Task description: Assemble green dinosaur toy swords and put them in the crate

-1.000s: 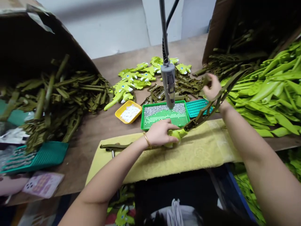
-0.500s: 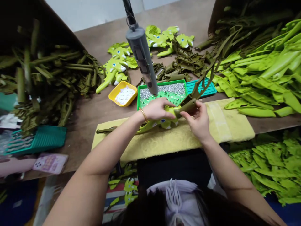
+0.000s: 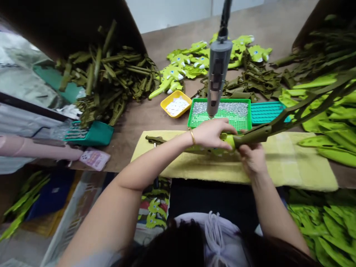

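The left hand (image 3: 213, 134) is closed over the top of a lime-green reptile-shaped toy (image 3: 227, 140), with the fingers curved down around it. A gold bangle (image 3: 192, 136) sits at the left wrist. The right hand (image 3: 252, 159) is curled against the toy's near side, its fingers partly hidden, and also grips the toy. The toy lies across a yellow towel (image 3: 292, 167), and its olive strap section (image 3: 278, 126) extends up and right, clear of the towel. A dark olive strip (image 3: 154, 139) lies on the towel, left of the hands.

Beyond the hands, a grey cylindrical tool (image 3: 218, 78) hangs directly above a green tray (image 3: 191, 118) holding silver beads. A teal tray (image 3: 267, 113) stands to its right; a yellow tray (image 3: 167, 107) of white pieces stands to its left. Olive parts (image 3: 108, 81) and lime-green parts (image 3: 333, 122) are heaped on either side. Further toys (image 3: 178, 74) lie at the far side of the worktop (image 3: 278, 22).
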`<action>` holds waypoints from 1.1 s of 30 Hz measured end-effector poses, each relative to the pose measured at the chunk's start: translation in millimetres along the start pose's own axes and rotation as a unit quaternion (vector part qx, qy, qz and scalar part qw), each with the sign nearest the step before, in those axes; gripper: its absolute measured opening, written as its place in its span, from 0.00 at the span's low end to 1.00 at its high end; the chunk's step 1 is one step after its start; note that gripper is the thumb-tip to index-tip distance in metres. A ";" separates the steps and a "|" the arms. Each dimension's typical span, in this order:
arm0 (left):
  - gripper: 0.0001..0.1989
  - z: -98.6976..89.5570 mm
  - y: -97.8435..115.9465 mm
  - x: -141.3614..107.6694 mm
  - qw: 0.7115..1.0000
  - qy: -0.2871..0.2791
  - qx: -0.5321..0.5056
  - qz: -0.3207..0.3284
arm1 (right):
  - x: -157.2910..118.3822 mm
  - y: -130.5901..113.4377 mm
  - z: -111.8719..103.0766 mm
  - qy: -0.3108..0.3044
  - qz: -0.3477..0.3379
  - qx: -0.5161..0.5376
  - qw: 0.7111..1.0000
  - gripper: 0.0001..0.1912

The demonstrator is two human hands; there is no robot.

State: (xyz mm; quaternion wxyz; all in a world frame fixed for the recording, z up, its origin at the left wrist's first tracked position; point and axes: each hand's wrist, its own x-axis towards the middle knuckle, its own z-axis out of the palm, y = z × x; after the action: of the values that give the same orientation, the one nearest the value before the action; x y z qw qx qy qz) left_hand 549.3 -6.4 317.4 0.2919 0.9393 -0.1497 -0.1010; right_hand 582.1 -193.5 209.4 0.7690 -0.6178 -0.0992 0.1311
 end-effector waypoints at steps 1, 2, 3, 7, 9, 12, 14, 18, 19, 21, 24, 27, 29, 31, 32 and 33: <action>0.26 0.8 3.4 -3.9 1.000 0.009 -0.005 0.009 | -1.8 -1.4 4.8 -0.032 0.007 -0.001 0.999 0.25; 0.28 1.8 6.8 -7.3 1.000 0.016 -0.007 0.014 | -3.3 -3.4 9.9 -0.048 -0.005 -0.004 0.999 0.23; 0.30 3.0 10.3 -10.0 1.000 0.020 -0.004 0.017 | -4.6 -5.5 15.0 -0.051 -0.028 -0.005 0.998 0.20; 0.26 8.6 24.5 -16.4 0.999 0.022 0.046 0.004 | -12.8 -10.6 31.1 -0.026 -0.091 -0.002 0.996 0.18; 0.24 11.7 27.7 -17.8 0.998 0.035 0.055 0.000 | -18.4 -11.8 33.6 -0.008 -0.084 0.000 0.996 0.19; 0.24 14.6 23.1 -17.3 0.998 0.030 0.051 0.008 | -21.6 -15.8 25.4 -0.001 -0.068 -0.010 0.998 0.21; 0.24 14.7 17.9 -14.4 0.998 0.012 0.060 0.005 | -18.9 -19.8 13.8 -0.027 -0.062 -0.028 0.997 0.23; 0.23 16.4 26.6 -0.5 0.989 -0.054 0.139 -0.004 | -11.7 -24.5 1.4 0.062 -0.081 -0.019 0.995 0.23; 0.24 17.9 33.8 4.5 0.983 -0.052 0.173 -0.010 | -10.5 -24.4 2.2 0.102 -0.078 -0.020 0.991 0.22; 0.25 21.9 49.3 14.8 0.976 -0.039 0.210 -0.038 | -7.8 -23.7 1.4 0.124 -0.053 -0.028 0.990 0.24; 0.23 26.9 58.7 28.8 0.984 -0.070 0.138 -0.084 | -1.9 -28.6 -33.2 -0.008 -0.020 -0.058 0.998 0.32; 0.19 30.2 46.2 39.5 0.991 -0.075 0.052 -0.099 | 4.4 -44.8 -120.0 0.021 -0.046 -0.205 0.977 0.36; 0.16 33.1 35.8 45.2 0.992 -0.059 0.016 -0.106 | 8.5 -56.3 -186.0 0.137 -0.082 -0.409 0.899 0.29; 0.14 37.1 30.5 50.2 0.992 -0.052 -0.009 -0.118 | 13.6 -63.9 -237.6 0.098 -0.084 -0.570 0.811 0.26; 0.15 39.4 29.9 52.4 0.991 -0.051 -0.017 -0.125 | 16.6 -66.2 -254.9 0.074 -0.076 -0.619 0.778 0.23; 0.15 41.8 30.3 54.4 0.990 -0.050 -0.025 -0.132 | 20.0 -68.1 -266.2 0.053 -0.070 -0.648 0.757 0.21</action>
State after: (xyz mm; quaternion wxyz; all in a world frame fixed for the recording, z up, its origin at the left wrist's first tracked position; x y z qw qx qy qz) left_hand 581.9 -70.3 295.6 0.2918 0.9369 -0.0359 -0.1892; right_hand 690.1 -446.7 217.9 0.1963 -0.9657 -0.1621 -0.0517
